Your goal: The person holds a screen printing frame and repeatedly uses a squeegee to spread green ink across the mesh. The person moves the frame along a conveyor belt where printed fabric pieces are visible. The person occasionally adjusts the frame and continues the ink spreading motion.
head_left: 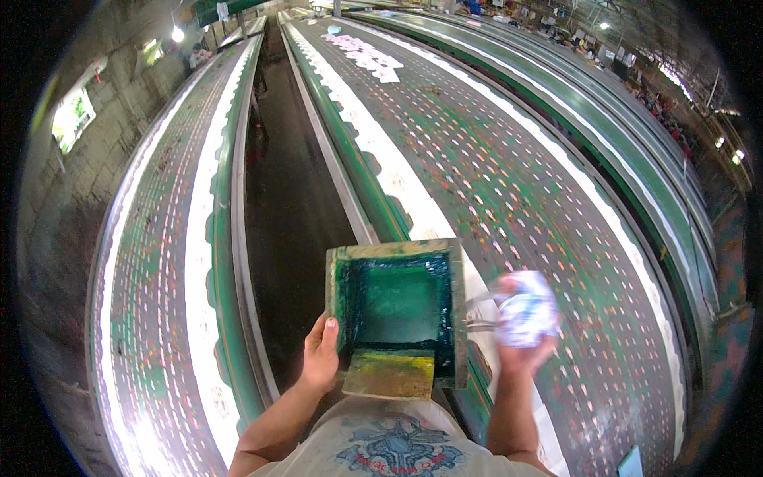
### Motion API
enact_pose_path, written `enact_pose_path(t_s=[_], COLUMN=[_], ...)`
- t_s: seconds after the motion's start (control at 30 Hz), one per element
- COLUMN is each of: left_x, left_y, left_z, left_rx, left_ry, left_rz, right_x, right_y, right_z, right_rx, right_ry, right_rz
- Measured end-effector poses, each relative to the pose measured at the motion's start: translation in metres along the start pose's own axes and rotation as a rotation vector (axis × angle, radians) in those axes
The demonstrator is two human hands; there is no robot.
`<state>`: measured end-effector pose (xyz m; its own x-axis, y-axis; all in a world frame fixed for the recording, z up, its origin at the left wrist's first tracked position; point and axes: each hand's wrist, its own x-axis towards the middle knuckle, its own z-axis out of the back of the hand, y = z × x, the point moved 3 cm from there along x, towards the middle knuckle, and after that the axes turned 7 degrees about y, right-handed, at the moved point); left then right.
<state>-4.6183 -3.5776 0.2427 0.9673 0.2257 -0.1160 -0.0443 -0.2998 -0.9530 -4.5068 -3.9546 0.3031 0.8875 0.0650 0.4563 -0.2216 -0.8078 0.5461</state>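
In front of my body is a wooden-framed printing screen point(400, 302) with green mesh and dark blue-green ink along its inner edges. My left hand point(322, 350) grips the left side of this frame, thumb on top. A flat board stained yellow-green point(389, 374), perhaps a squeegee, rests across the near inner part of the screen. To the right of the frame, my right hand point(534, 355) is closed on a crumpled white and pale blue cloth point(528, 310). The cloth is blurred by motion. A thin metal piece point(481, 324) sticks out between frame and cloth.
A long printing table point(509, 175) with rows of small coloured marks runs away on the right, white pieces point(369, 56) lying at its far end. Another long table point(159, 207) stands left, beyond a dark aisle point(290, 183). More tables point(620, 119) lie farther right.
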Motion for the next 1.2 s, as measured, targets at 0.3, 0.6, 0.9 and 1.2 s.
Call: enact_pose_path(t_s=[0.3,0.6,0.9,1.2], left_x=[0.119,0.259,0.493,0.635], left_y=[-0.056,-0.075,-0.116,-0.158], left_z=[0.084,0.15,0.189,0.252], left_rx=[0.249,0.255,0.264,0.128], left_ry=[-0.298,-0.406,-0.239,-0.243], left_rz=[0.127,0.308,0.044,0.091], right_x=[0.074,0.108,0.356,0.479], right_y=[0.183,0.2,0.043,-0.205], right_z=[0.033,-0.003,0.117,0.15], right_rx=[-0.488,-0.728,-1.889,-1.311], right_ry=[-0.61,-0.597,-0.683,-0.401], right_rz=[0.94,1.695,1.136,-0.2])
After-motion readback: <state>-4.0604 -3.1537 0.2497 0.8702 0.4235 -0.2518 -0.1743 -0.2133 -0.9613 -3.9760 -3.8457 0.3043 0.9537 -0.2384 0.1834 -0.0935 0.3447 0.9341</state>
